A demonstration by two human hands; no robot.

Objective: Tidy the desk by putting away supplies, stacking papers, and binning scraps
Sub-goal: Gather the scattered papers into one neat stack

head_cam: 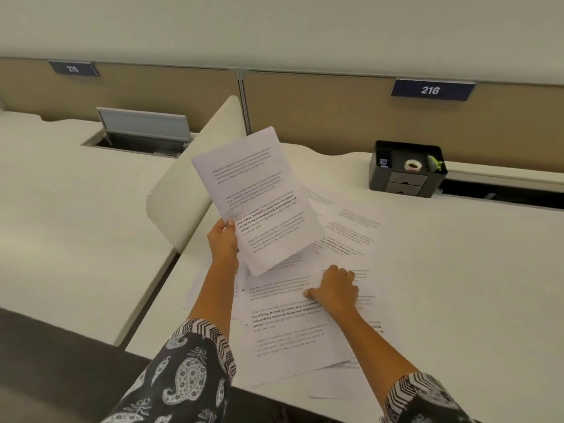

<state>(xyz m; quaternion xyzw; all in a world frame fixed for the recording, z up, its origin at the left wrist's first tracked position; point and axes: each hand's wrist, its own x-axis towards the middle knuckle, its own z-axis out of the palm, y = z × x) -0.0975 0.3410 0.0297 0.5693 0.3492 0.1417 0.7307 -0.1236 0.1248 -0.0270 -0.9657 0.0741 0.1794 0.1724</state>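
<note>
Several sheets (256, 196) are being held pinched in the left hand (224, 242); remaining loose papers (287, 340) are being touched by the right hand (335, 290), grip unclear.

Number plate (432, 90) on the partition (305, 111) reads "216". Second plate (73, 69), far left on the partition, blurred, apparently "215". Raised sheet (256, 196) before the partition: bold "strong community bonds".
</note>
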